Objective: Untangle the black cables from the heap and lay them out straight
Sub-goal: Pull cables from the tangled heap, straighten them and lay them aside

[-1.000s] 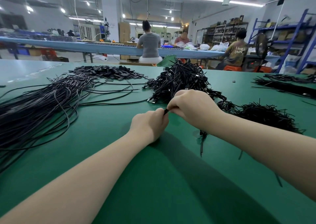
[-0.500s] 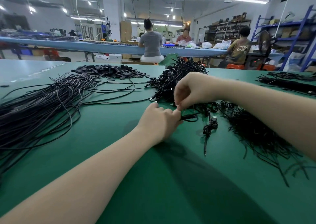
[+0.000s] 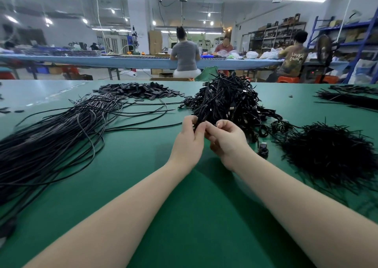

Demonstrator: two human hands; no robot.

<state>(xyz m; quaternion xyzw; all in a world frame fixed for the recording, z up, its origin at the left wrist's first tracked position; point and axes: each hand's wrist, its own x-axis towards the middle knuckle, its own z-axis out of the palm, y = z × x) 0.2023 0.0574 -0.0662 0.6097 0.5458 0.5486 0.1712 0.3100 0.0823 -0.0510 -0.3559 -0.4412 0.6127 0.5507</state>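
A tangled heap of black cables (image 3: 227,102) rises at the middle of the green table (image 3: 184,216). My left hand (image 3: 189,142) and my right hand (image 3: 229,140) meet at the heap's near edge. Both pinch a small bundled cable (image 3: 199,122) between thumb and fingertips; most of it is hidden by the fingers. A wide spread of long straightened black cables (image 3: 53,140) lies to the left, running toward the table's near left edge.
A pile of short black ties (image 3: 331,155) lies on the right, with a small coiled cable (image 3: 263,149) beside it. Flat black pieces (image 3: 139,90) are heaped at the back left. More black bundles (image 3: 351,97) lie far right. People sit at a blue bench (image 3: 122,61) behind.
Both hands moved forward from the bare table to the heap's near edge and now pinch a bundled cable there. The coiled cable released earlier stays on the table at the right.
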